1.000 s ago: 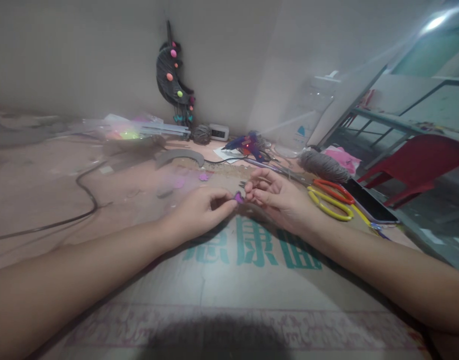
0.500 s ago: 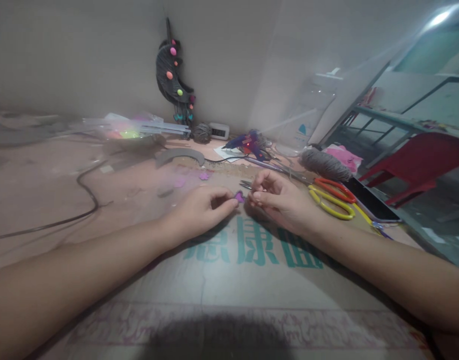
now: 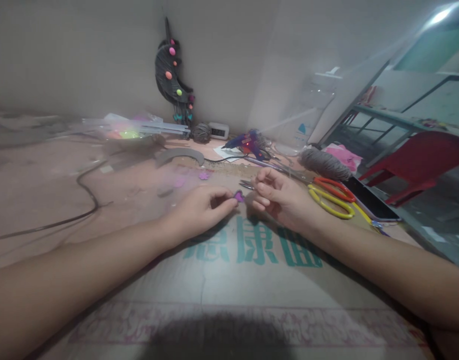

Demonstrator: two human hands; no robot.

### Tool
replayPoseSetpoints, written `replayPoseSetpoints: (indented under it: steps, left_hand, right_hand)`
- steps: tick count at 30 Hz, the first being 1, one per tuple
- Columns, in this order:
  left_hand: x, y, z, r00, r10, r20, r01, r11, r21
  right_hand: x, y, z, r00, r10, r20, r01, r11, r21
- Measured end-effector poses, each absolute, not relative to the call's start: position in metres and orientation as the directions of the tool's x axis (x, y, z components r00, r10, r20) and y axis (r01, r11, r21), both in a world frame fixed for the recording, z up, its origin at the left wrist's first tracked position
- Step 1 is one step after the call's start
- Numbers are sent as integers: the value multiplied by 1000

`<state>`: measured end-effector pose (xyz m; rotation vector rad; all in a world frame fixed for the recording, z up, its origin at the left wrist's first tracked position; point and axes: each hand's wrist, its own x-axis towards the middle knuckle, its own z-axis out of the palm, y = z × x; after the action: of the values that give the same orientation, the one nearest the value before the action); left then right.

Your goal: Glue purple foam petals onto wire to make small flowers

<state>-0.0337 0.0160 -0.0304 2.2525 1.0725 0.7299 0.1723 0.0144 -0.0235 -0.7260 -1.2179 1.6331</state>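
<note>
My left hand [image 3: 207, 210] pinches a small purple piece [image 3: 238, 196] with a dark edge between thumb and fingertips, just above the cardboard sheet [image 3: 169, 285]. To its right, my right hand [image 3: 278, 195] is raised with its fingers curled and the thumb pressed in. Whatever it may hold is too fine to make out. A pair of metal tips [image 3: 246, 184] pokes out behind the right fingers, the rest hidden by the hand. A purple flower-shaped piece [image 3: 203, 175] lies on the cardboard beyond the left hand.
Large scissors [image 3: 330, 202] with red and yellow handles and a phone [image 3: 372, 200] lie at right. Behind are a glue gun [image 3: 246, 145], grey yarn [image 3: 325, 162], a grey curved strip [image 3: 180, 156] and a plastic bottle [image 3: 304, 120]. A decorated moon [image 3: 169, 75] leans on the wall.
My right hand has drawn slightly away to the right from the purple piece, and its thumb and fingers have shifted. The left hand keeps its pinch, with the piece tilted a little.
</note>
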Motion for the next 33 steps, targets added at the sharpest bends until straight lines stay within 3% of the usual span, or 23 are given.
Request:
replayPoseSetpoints:
  steps: [6,20,33]
  left_hand:
    - [-34,17,-32,534,808,249,510,-543,667]
    - [-35,17,-33,535,812,233,518,-533,669]
    - [-33,18,-31,541,808,232,510,-535,673]
  right_hand:
    - [174,16,-26,-478,874,87,-333,-88,-939]
    - [173,15,-23,-417,908,49,-271,-72,-960]
    - [170,8,-22,-576,817,35,-294,-167,-941]
